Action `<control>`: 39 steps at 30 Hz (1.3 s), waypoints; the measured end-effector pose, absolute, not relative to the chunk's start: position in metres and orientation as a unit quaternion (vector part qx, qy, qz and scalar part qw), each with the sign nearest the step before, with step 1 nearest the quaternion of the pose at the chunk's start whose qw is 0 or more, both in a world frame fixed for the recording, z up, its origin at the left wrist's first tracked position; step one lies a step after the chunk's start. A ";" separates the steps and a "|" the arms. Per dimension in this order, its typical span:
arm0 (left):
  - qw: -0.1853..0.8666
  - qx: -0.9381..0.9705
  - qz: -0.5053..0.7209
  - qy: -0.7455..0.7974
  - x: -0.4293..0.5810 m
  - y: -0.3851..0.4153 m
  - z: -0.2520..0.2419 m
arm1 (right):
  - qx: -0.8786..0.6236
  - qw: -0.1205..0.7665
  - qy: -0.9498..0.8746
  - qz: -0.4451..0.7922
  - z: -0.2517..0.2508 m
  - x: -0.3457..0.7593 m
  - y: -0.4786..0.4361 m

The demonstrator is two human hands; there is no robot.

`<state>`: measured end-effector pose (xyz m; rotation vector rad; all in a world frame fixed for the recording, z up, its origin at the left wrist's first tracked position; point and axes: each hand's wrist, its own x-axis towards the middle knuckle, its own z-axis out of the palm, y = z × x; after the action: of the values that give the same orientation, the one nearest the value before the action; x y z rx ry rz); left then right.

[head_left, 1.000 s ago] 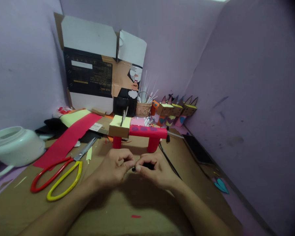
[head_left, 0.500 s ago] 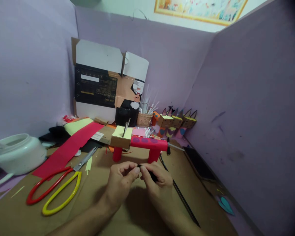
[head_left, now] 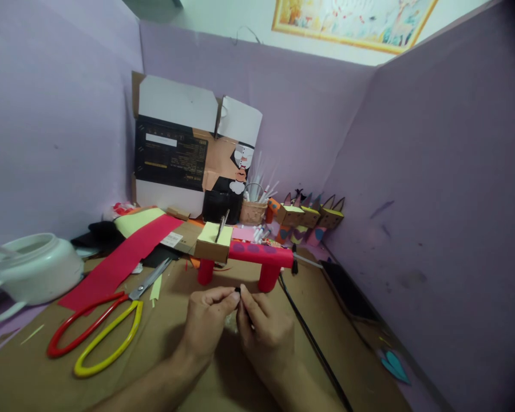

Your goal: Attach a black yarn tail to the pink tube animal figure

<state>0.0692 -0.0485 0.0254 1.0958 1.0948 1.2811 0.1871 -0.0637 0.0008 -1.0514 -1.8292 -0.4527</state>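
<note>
My left hand [head_left: 206,325] and my right hand [head_left: 265,329] meet low over the brown cardboard work surface [head_left: 167,366], fingertips pinched together on a small black piece [head_left: 238,291]. Its shape is too small to make out. Just beyond the hands stands a paper animal figure [head_left: 244,256] with a red body, two red tube legs and a tan box head topped with yellow. A thin black strip [head_left: 313,349] runs along the surface from the figure past my right wrist.
Red-and-yellow scissors [head_left: 98,329] lie at the left beside a red paper sheet [head_left: 122,260]. A white pot [head_left: 32,269] sits at far left. Several small paper figures [head_left: 311,216], a basket of sticks [head_left: 253,210] and a printed cardboard box [head_left: 184,151] stand at the back. Purple walls enclose the desk.
Both hands have lifted slightly and drawn closer, the right hand turning so its back faces me. The view has tilted upward, showing more of the back wall.
</note>
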 end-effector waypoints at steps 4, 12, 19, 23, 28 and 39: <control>0.509 0.464 0.547 0.476 0.067 -0.046 0.022 | -0.462 0.415 -0.754 -0.217 0.003 0.180 -0.070; 0.479 0.488 0.551 0.478 0.065 -0.048 0.024 | -0.462 0.350 -0.803 -0.141 0.008 0.179 -0.079; 0.467 0.483 0.547 0.499 0.062 -0.042 0.028 | -0.437 0.330 -0.836 -0.040 0.011 0.182 -0.080; 0.471 0.506 0.532 0.490 0.062 -0.042 0.029 | -0.417 0.356 -0.836 0.023 0.016 0.188 -0.079; 0.487 0.559 0.484 0.466 0.059 -0.044 0.035 | -0.401 0.454 -0.778 0.166 0.025 0.199 -0.069; 0.566 0.618 0.371 0.400 0.052 -0.048 0.046 | -0.393 0.544 -0.663 0.331 0.024 0.205 -0.052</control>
<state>0.0520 -0.0475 0.0457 1.4533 0.9404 0.8712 0.2052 -0.0517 0.0244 -0.9325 -1.5740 0.7853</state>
